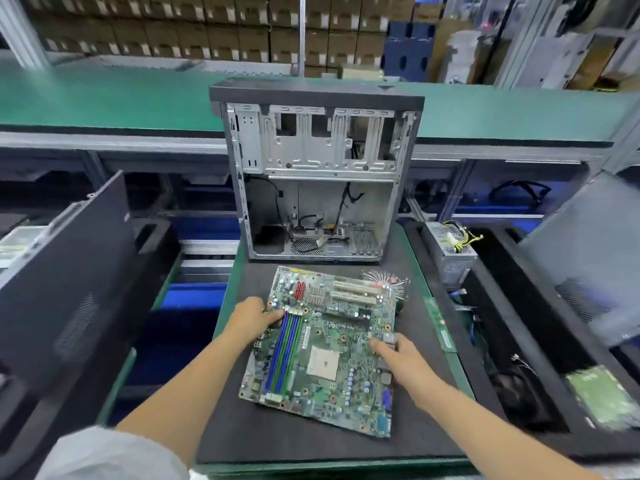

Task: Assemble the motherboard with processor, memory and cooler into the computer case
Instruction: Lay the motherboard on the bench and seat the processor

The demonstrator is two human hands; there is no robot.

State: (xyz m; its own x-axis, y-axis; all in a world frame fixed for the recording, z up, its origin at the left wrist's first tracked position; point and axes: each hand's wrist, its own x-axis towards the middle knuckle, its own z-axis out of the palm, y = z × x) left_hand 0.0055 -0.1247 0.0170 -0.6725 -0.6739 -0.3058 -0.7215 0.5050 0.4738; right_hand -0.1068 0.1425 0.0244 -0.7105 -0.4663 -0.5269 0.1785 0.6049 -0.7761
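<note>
Motherboard (322,351): lies flat and slightly skewed on the black mat (270,441), its far edge near the open front of the computer case (317,171), its near right corner toward the mat's front edge.
Processor socket (322,362): pale square in the middle of the board, bare.
Memory slots (284,351): blue and green strips along the board's left side, all bare.
Computer case: lies on its side beyond the board, open face up; loose black cables inside, bare metal floor toward the near wall.
Cooler (388,282): finned metal disc just beyond the board's far right corner, partly hidden by it.
Memory stick (439,322): green strip lying along the mat's right edge, apart from the board.
Room around board: bare mat in front and to the left; a narrow strip of mat between board and case.
Left hand (254,318): arm reaches in from the lower left; fingers curl over the board's left edge near the slot tops, gripping it.
Right hand (398,355): arm reaches in from the lower right; fingers extended over the board's right edge, fingertips (375,344) on its surface; thumb hidden, so a pinch cannot be told.
Side panel (65,271): dark, leaning upright to the left.
Power supply (450,251): grey box with yellow wires, to the right of the case.
</note>
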